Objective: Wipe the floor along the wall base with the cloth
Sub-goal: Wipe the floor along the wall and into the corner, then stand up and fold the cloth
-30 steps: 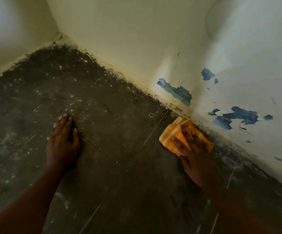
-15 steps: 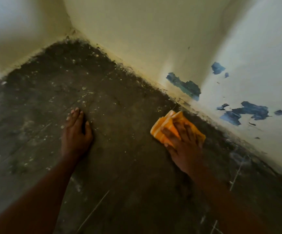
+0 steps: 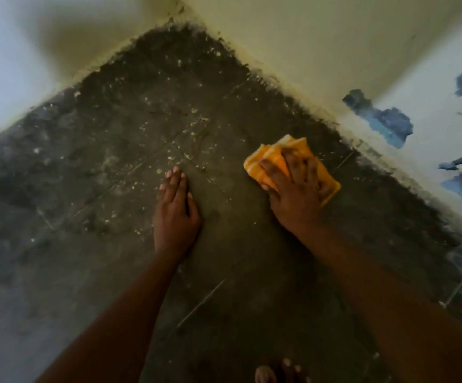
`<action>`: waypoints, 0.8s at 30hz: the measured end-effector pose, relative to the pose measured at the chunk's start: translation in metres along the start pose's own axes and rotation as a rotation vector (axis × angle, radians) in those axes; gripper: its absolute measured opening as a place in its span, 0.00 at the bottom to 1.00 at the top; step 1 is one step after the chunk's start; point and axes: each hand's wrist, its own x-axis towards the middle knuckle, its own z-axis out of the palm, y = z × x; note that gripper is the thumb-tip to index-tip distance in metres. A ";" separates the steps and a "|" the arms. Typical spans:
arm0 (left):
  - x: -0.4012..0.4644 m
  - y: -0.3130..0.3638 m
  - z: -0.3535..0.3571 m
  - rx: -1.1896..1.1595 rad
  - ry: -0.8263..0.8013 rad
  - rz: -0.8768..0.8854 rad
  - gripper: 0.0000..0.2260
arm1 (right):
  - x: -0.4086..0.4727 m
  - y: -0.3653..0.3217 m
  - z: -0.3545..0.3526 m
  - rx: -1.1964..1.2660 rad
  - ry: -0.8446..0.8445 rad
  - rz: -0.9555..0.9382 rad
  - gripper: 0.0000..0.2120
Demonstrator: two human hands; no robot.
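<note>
A folded orange cloth with pale stripes (image 3: 268, 158) lies on the dark, dusty floor (image 3: 130, 150), a short way out from the base of the right-hand wall (image 3: 321, 51). My right hand (image 3: 293, 189) presses flat on top of the cloth, fingers spread over it and pointing toward the corner. My left hand (image 3: 174, 214) rests palm down on the bare floor to the left of the cloth, fingers together, holding nothing. A dirty strip runs along the wall base (image 3: 362, 150) beside the cloth.
Two cream walls meet in a corner (image 3: 180, 20) at the top. The right wall has patches of peeled blue paint (image 3: 387, 123). Pale crumbs speckle the floor (image 3: 185, 134) ahead of my left hand. My toes (image 3: 279, 373) show at the bottom edge.
My right hand has slid the cloth along the wall base toward the corner and slightly away from the wall. My view has swung right; the left hand stays planted on the floor.
</note>
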 end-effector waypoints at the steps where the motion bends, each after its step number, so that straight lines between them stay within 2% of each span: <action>1: -0.007 -0.002 0.000 0.013 0.017 0.013 0.23 | 0.007 -0.017 0.001 -0.013 0.029 -0.026 0.26; 5: -0.031 -0.007 -0.001 0.032 0.064 -0.016 0.25 | 0.009 -0.048 0.024 -0.077 0.139 -0.346 0.23; 8: -0.023 -0.011 -0.004 -0.030 0.058 0.001 0.24 | 0.017 -0.046 0.012 0.044 0.105 -0.431 0.23; 10: -0.024 -0.009 -0.012 -0.066 0.012 0.003 0.23 | 0.027 -0.057 -0.013 0.282 0.028 -0.306 0.21; 11: -0.024 -0.006 -0.020 -0.110 -0.027 -0.051 0.22 | 0.029 -0.067 -0.028 0.430 -0.021 -0.195 0.20; 13: -0.012 0.015 -0.045 -0.286 -0.114 -0.248 0.22 | 0.023 -0.093 -0.069 0.661 -0.088 -0.025 0.20; 15: 0.006 0.041 -0.082 -0.434 -0.125 -0.486 0.19 | 0.011 -0.123 -0.108 0.812 -0.175 0.050 0.17; 16: 0.015 0.059 -0.105 -0.568 -0.132 -0.604 0.16 | 0.002 -0.136 -0.127 0.854 -0.195 0.080 0.16; 19: 0.034 0.120 -0.205 -1.073 -0.122 -0.809 0.09 | -0.030 -0.185 -0.207 0.933 -0.252 0.118 0.17; 21: 0.031 0.162 -0.288 -1.296 -0.163 -0.842 0.12 | -0.055 -0.220 -0.279 1.010 -0.272 0.160 0.14; 24: 0.011 0.216 -0.404 -1.346 -0.154 -0.807 0.14 | -0.094 -0.266 -0.384 1.065 -0.328 0.180 0.12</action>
